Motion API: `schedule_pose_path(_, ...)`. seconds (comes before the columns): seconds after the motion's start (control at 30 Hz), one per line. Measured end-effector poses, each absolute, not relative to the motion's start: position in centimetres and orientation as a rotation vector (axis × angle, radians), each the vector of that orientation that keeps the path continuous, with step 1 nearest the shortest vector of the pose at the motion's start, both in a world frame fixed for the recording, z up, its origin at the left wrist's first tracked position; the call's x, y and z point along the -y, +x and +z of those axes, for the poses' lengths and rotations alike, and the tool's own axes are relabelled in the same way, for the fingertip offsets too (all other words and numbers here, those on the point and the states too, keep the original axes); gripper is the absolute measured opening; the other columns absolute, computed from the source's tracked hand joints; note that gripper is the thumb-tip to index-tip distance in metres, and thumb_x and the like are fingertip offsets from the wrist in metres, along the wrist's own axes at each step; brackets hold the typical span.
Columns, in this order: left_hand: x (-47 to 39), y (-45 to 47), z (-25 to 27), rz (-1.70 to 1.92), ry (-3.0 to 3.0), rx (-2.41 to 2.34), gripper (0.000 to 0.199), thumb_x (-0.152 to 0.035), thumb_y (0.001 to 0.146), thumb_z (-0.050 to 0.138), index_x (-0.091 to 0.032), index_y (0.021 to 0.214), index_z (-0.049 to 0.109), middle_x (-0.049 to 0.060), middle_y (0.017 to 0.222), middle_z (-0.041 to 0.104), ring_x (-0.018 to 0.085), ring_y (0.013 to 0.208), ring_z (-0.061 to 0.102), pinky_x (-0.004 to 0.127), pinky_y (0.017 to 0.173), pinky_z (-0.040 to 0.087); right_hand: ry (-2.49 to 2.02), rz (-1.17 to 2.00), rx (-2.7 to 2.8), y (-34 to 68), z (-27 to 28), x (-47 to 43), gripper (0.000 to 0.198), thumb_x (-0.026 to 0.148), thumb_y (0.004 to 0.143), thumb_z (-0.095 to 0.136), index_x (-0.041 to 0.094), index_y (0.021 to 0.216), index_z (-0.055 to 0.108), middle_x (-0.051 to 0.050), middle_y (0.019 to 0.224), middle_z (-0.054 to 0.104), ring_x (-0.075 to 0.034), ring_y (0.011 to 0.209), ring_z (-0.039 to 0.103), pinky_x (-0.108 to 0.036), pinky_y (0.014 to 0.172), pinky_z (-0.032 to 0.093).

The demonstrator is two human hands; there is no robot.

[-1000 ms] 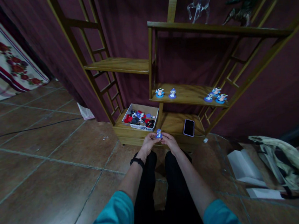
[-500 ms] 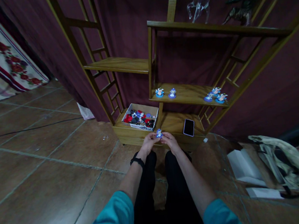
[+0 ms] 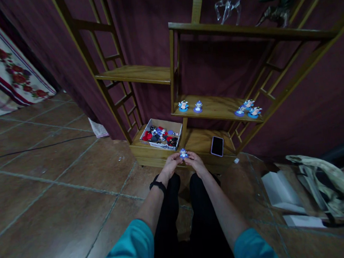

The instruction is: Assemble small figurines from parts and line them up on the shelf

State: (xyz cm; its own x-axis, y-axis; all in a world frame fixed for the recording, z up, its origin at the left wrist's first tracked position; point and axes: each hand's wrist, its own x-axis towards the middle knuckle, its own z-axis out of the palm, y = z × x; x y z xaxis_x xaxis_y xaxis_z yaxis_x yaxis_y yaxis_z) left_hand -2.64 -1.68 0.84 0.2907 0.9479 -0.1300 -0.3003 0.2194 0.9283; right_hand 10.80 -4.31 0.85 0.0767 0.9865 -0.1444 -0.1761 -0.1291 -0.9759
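Between both hands, in front of the low shelf, is a small purple-and-white toy figurine (image 3: pixel 183 154) held upright. My left hand (image 3: pixel 172 164) grips its left side, and my right hand (image 3: pixel 196 162) grips its right side. Just beyond my left hand, a cardboard box (image 3: pixel 176 127) holds many red, black, white and purple small toys. On the shelf above stand a blue-based figurine (image 3: pixel 183 106) and a purple figurine (image 3: pixel 198 107). A cluster of similar figurines (image 3: pixel 248 109) stands at that shelf's right end.
A phone (image 3: pixel 217 146) lies on the low shelf, right of my hands. The wooden shelf unit (image 3: pixel 136 75) carries a clear glass horse (image 3: pixel 229 1) and a dark green statue (image 3: pixel 281 3) higher up. White boxes (image 3: pixel 281 191) and a cream bag (image 3: pixel 326 183) lie on the right floor.
The figurine has turned slightly between my fingers and now faces me more squarely. Both hands have otherwise stayed in almost the same place.
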Motion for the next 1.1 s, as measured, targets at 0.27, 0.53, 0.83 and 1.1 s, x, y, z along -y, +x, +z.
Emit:
schedule_pose_path(0.27, 1.53, -2.61, 0.49, 1.061, 0.938, -0.85, 0.042, -0.017, 0.052, 0.075, -0.013, 0.092, 0.067, 0.006, 0.082, 0.067, 0.016, 0.076, 0.058, 0.029, 0.076, 0.041, -1.187, 1.332, 0.931, 10.9, 1.09, 4.43, 0.035, 0.034, 0.063, 0.066, 0.021, 0.095, 0.058, -0.003, 0.089, 0.065, -0.014, 0.074, 0.061, -0.028, 0.069, 0.049)
schedule_pose_path(0.53, 1.47, -2.71, 0.32, 1.062, 0.896, -0.892, 0.038, -0.013, 0.053, 0.071, -0.015, 0.091, 0.067, 0.004, 0.074, 0.066, 0.012, 0.065, 0.055, 0.024, 0.065, 0.039, -1.188, 1.325, 0.879, 10.92, 0.8, 4.34, 0.029, 0.037, 0.066, 0.063, 0.022, 0.09, 0.057, -0.001, 0.082, 0.062, -0.012, 0.067, 0.06, -0.029, 0.068, 0.049)
schedule_pose_path(0.83, 1.35, -2.69, 0.57, 1.07, 0.85, -0.839, 0.037, -0.01, 0.053, 0.067, -0.017, 0.089, 0.066, 0.007, 0.091, 0.066, 0.014, 0.074, 0.058, 0.023, 0.061, 0.04, -1.193, 1.3, 0.897, 10.87, 0.42, 4.14, 0.029, 0.036, 0.063, 0.065, 0.021, 0.085, 0.053, 0.002, 0.074, 0.061, -0.01, 0.061, 0.059, -0.029, 0.066, 0.048)
schedule_pose_path(1.1, 1.37, -2.7, 0.62, 1.057, 0.811, -0.853, 0.035, -0.007, 0.057, 0.06, -0.015, 0.091, 0.066, 0.006, 0.081, 0.066, 0.011, 0.065, 0.056, 0.022, 0.059, 0.041, -1.195, 1.334, 0.952, 10.79, 0.9, 4.28, 0.041, 0.034, 0.062, 0.067, 0.021, 0.099, 0.056, -0.001, 0.079, 0.063, -0.011, 0.064, 0.059, -0.027, 0.065, 0.048)
